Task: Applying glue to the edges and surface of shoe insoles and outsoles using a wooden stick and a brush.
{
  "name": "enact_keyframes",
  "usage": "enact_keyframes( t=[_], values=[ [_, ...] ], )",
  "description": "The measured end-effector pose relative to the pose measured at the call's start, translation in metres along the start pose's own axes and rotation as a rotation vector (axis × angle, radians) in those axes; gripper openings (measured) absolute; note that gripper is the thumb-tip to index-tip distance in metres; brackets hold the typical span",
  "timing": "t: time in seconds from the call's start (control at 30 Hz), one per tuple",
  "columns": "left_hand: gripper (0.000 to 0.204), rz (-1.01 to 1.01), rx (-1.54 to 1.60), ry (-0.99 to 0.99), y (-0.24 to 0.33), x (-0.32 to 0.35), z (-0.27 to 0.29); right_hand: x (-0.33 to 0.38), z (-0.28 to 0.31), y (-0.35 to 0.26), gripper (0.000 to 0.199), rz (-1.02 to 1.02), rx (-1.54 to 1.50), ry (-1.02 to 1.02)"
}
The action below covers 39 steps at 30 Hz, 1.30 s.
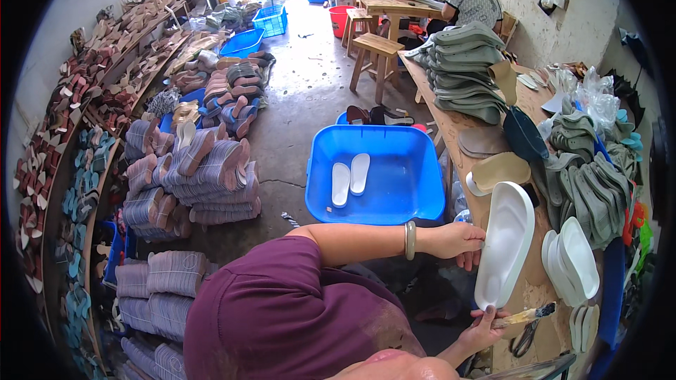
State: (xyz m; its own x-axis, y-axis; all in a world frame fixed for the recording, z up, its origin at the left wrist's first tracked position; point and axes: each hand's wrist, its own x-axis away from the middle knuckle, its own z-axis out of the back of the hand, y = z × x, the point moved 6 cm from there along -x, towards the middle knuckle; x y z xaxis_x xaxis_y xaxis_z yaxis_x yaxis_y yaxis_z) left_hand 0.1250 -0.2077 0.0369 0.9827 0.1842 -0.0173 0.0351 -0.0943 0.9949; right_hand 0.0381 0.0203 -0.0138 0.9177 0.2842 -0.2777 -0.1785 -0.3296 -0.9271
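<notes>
While the white sole (505, 241) lies flat on the near workbench (451, 127), left hand (461, 241) fingers pinch its left edge; right hand (486, 327) is closed around a brush (524, 317). Risk: sole pivots under brush strokes, smearing the wood.

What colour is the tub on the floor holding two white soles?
Bright blue tub, clearest in the head view.
</notes>
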Motion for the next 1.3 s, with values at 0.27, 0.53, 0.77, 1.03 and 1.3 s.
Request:
enact_keyframes(
  t=[0.27,0.53,0.77,1.03,1.3],
  values=[
    [0.046,-0.195,-0.577,-0.222,-0.02,0.012,-0.028,-0.012,0.028,-0.011,0.021,0.036,-0.026,0.114],
    [0.088,-0.132,0.362,-0.468,-0.007,-0.028,-0.017,-0.033,-0.063,-0.034,0.023,-0.488,-0.576,-0.236],
    [0.109,-0.303,0.24,-0.329,0.002,-0.024,-0.037,-0.029,-0.036,-0.051,0.028,-0.372,-0.219,-0.132],
    [0.071,-0.242,0.382,-0.221,-0.04,-0.011,-0.03,-0.008,0.028,-0.083,0.022,-0.155,0.326,0.06],
    [0.088,-0.072,0.219,-0.325,-0.034,-0.006,-0.048,-0.024,-0.033,-0.059,0.028,-0.236,0.278,-0.107]
  ],
)
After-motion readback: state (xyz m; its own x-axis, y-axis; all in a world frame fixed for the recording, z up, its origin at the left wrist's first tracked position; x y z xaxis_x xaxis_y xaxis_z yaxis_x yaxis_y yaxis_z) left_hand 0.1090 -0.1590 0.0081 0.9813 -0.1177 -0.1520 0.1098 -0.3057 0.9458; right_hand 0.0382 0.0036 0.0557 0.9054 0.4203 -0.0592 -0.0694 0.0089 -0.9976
